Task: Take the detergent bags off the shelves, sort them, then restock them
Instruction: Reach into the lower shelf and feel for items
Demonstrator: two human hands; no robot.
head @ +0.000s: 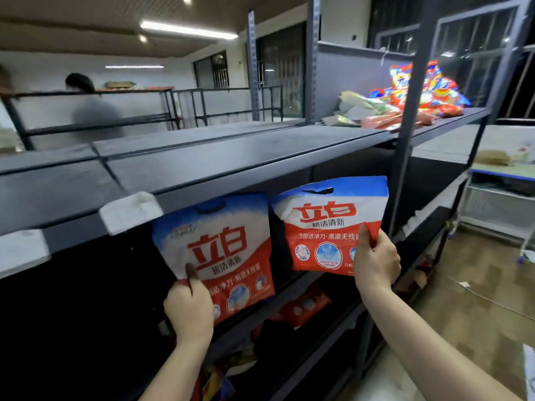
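Two detergent bags held up at the dark shelf, one in each hand.

The left hand (189, 309) pinches the lower left corner of the left bag (223, 253), thumb on its front, under the top shelf (202, 157) edge. Just beside it, the right hand (375, 263) grips the right bag (327, 227) by its lower right edge, thumb pressed on the front. More bags (411, 96) lie piled on the top shelf at far right.
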